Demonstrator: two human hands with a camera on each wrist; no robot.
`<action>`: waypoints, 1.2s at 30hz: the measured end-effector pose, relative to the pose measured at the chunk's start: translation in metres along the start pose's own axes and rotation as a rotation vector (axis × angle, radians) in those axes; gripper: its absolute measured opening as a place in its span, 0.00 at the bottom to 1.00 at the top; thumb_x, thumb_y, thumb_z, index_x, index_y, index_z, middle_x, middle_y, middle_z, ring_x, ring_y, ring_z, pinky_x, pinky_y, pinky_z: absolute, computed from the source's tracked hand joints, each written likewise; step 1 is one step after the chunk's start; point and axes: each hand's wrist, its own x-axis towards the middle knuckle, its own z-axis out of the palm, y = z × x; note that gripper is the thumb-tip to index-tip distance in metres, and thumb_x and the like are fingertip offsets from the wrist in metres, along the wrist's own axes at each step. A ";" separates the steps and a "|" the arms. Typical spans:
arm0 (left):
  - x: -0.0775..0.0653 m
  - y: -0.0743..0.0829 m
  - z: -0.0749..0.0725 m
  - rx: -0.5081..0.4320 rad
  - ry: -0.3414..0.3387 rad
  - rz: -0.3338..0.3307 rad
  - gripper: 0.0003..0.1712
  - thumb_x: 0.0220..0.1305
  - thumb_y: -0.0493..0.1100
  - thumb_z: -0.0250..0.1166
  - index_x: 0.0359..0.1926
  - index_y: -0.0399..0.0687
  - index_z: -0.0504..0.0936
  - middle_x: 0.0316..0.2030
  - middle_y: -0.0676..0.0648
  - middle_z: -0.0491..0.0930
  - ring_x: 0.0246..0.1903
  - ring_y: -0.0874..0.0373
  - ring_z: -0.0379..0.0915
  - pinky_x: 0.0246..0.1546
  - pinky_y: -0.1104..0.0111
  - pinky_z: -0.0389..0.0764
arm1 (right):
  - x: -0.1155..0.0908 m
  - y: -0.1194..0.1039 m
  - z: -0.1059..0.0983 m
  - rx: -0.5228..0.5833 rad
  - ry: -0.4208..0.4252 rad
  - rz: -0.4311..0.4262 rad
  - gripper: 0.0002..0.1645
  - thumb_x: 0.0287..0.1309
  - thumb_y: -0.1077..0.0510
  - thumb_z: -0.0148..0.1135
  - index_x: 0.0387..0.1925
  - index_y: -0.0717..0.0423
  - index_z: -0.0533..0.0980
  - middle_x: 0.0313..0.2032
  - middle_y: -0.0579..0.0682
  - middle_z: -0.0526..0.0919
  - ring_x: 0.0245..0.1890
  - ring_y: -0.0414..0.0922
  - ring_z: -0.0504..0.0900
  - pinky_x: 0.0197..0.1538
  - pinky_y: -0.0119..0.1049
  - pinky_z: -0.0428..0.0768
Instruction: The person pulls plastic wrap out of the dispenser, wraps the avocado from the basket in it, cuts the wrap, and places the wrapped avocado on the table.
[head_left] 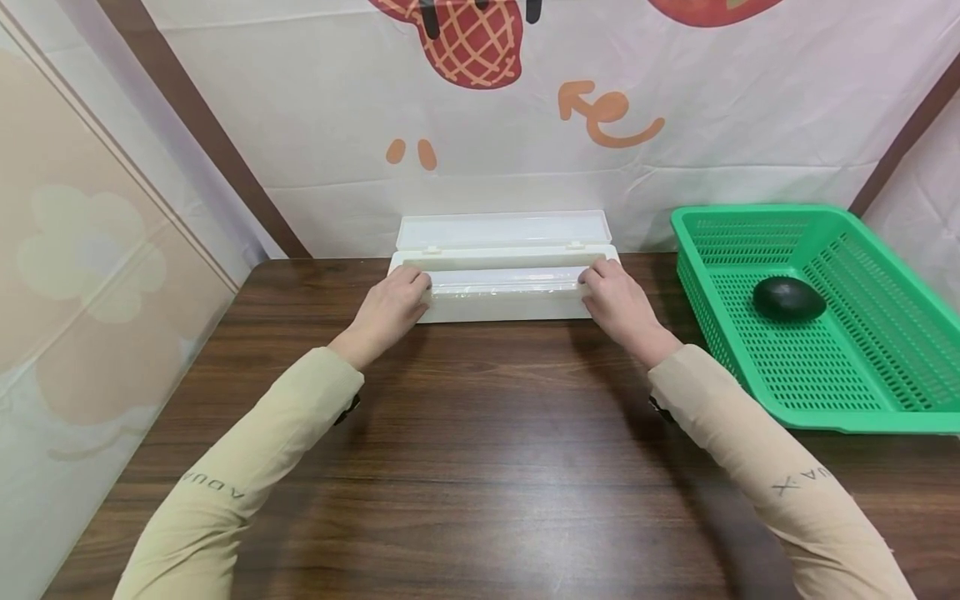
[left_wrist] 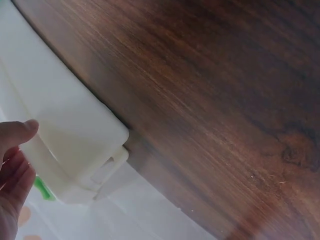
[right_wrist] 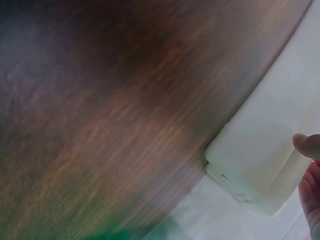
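A long white cling film dispenser (head_left: pixel 502 310) stands at the table's back edge, its clear lid (head_left: pixel 502 229) raised behind it. Inside lies a roll of cling film (head_left: pixel 502 279), and a glossy strip of film stretches across the front between both hands. My left hand (head_left: pixel 390 308) pinches the film near the left end, its thumb (left_wrist: pixel 27 129) at the dispenser's front edge. At the other end my right hand (head_left: pixel 618 304) pinches likewise, thumb (right_wrist: pixel 302 145) at the front edge and fingers bent over the top. The clear film at the fingertips is hard to make out.
To the right stands a green plastic basket (head_left: pixel 765 400) with a dark, smooth, egg-shaped fruit or vegetable (head_left: pixel 787 300) in it. The dark wooden table (head_left: pixel 495 467) stretches in front of the dispenser. A printed white cloth (head_left: pixel 315 100) hangs close behind.
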 end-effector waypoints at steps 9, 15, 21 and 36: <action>0.001 0.000 0.001 0.024 0.046 0.028 0.07 0.51 0.30 0.63 0.28 0.38 0.72 0.29 0.42 0.72 0.33 0.47 0.69 0.27 0.59 0.76 | 0.000 0.001 -0.001 0.004 0.002 -0.025 0.10 0.42 0.72 0.61 0.32 0.67 0.75 0.31 0.57 0.74 0.36 0.55 0.73 0.38 0.45 0.75; 0.000 -0.002 0.000 0.008 0.069 0.062 0.02 0.54 0.30 0.61 0.28 0.37 0.76 0.28 0.42 0.74 0.32 0.48 0.69 0.30 0.60 0.76 | 0.002 0.000 -0.006 0.027 -0.019 -0.019 0.09 0.43 0.74 0.58 0.31 0.67 0.77 0.31 0.57 0.75 0.36 0.54 0.74 0.38 0.44 0.76; 0.001 -0.003 -0.002 -0.024 0.077 0.096 0.03 0.57 0.30 0.59 0.29 0.36 0.78 0.28 0.43 0.76 0.33 0.48 0.71 0.33 0.62 0.76 | 0.004 0.000 -0.009 0.037 -0.053 -0.011 0.09 0.47 0.73 0.55 0.31 0.67 0.78 0.32 0.57 0.77 0.37 0.54 0.75 0.40 0.44 0.77; 0.005 -0.005 -0.008 -0.061 0.007 0.046 0.03 0.59 0.32 0.60 0.30 0.36 0.79 0.29 0.42 0.78 0.33 0.49 0.73 0.35 0.62 0.76 | 0.009 0.003 -0.019 0.098 -0.178 0.017 0.09 0.56 0.70 0.54 0.36 0.67 0.80 0.35 0.59 0.78 0.38 0.54 0.76 0.44 0.44 0.76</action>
